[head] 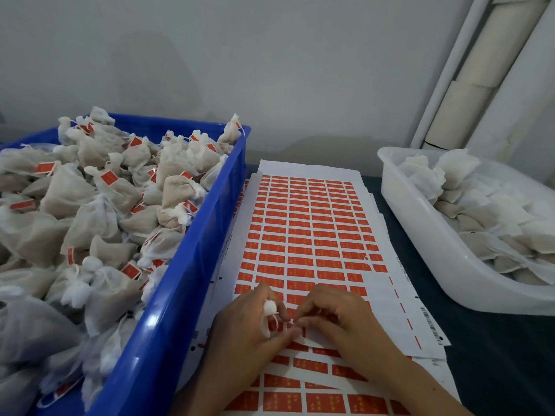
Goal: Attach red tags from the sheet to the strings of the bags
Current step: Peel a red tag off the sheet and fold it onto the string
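A white sheet of red tags [306, 235] lies in front of me, on top of more such sheets. My left hand [252, 322] grips a small white bag [269, 307], whose gathered top sticks out between the fingers. My right hand [333, 316] has its fingertips curled at the bag's thin white string [295, 322], pinching it just over the sheet. Both hands meet above the sheet's near rows. Whether a tag is between the fingers is hidden.
A blue crate [192, 250] on the left is heaped with white bags that carry red tags. A translucent white tub [426, 232] on the right holds untagged white bags. The dark table [495, 364] shows at the right, and a grey wall stands behind.
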A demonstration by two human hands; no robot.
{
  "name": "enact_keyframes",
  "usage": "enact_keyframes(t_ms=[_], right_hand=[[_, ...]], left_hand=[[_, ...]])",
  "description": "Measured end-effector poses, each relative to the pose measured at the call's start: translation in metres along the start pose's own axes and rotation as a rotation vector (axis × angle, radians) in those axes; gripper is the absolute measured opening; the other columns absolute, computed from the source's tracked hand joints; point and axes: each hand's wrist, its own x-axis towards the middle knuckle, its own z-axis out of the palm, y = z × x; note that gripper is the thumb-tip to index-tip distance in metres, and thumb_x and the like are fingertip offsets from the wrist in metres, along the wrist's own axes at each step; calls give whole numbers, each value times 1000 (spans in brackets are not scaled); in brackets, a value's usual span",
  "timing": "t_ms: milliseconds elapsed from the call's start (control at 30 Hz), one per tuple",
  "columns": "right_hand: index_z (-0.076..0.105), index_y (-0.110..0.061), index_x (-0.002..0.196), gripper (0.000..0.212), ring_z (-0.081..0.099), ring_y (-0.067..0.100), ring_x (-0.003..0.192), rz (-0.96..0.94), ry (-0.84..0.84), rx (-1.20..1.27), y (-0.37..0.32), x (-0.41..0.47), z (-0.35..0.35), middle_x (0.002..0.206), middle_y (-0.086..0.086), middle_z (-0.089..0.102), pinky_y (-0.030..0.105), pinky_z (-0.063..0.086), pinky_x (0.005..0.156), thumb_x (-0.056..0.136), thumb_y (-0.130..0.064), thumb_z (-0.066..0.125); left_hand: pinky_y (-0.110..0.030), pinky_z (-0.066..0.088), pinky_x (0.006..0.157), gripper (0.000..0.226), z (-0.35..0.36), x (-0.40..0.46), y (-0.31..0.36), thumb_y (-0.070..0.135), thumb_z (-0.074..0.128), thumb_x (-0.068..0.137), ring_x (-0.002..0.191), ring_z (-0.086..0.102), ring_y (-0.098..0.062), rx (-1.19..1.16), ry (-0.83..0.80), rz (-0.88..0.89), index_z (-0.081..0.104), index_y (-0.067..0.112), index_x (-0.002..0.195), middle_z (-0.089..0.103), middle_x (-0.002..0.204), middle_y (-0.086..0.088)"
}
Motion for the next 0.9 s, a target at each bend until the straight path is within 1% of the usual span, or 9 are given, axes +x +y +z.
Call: enact_keyframes(t_ms=[200,300,433,533,700,733,800,867,900], right_hand=[[65,-33,92,17,55,-8,82,-11,41,-93,-3,1,5,89,-28,59,1,39,80,92,-22,53],[63,-35,89,19,56,-9,79,-10,65,-67,-5,2,9,85,-29,58,1,40,79,92,-19,54],[55,-42,84,26,56,-10,87,-3,87,-22,-6,1,12,81,-36,54,3,42,80,92,-17,53],[55,-43,79,29,57,-11,87,34,139,51,-6,0,12,75,-35,59,2,42,77,91,-16,54],[63,-28,84,13,66,4,84,94,217,309,-5,0,4,86,-23,66,17,53,77,89,-18,56],[63,-24,85,11,67,7,84,89,223,358,-6,-1,1,87,-19,67,20,54,77,88,-23,53],[63,-21,84,20,68,11,82,89,271,414,-7,-2,-5,84,-13,69,22,55,76,82,-36,51],[63,-23,80,24,68,11,77,108,350,414,-8,1,-14,80,-13,69,22,56,72,73,-45,56],[62,-24,78,24,68,10,74,111,389,398,-7,4,-18,79,-14,69,20,55,69,68,-46,60]], left_hand=[[-11,45,81,36,3,-2,-1,68,51,74,84,53,5,65,4,-25,44,38,91,51,89,26],[-14,46,85,35,4,-2,-2,66,53,75,86,53,4,77,2,-65,43,38,94,49,91,28],[-7,36,78,33,4,0,-3,61,60,74,82,49,9,68,-24,-154,41,40,91,45,90,30],[-7,39,74,37,1,0,-1,62,63,71,83,53,7,51,-12,-203,44,39,93,51,91,30],[-7,41,68,41,-4,2,2,60,67,69,82,57,6,23,-87,-269,43,39,95,54,91,29],[-8,42,70,41,-6,4,4,62,65,69,81,57,6,-10,-92,-279,44,37,94,56,90,28],[-12,46,70,44,-10,6,10,69,56,68,79,60,5,-148,-107,-329,48,35,94,60,88,24],[-11,44,60,47,-13,10,16,70,47,66,72,61,2,-345,-53,-395,52,32,91,64,86,19],[-11,43,57,41,-10,16,14,66,47,72,73,61,0,-425,-4,-430,55,29,91,66,90,14]])
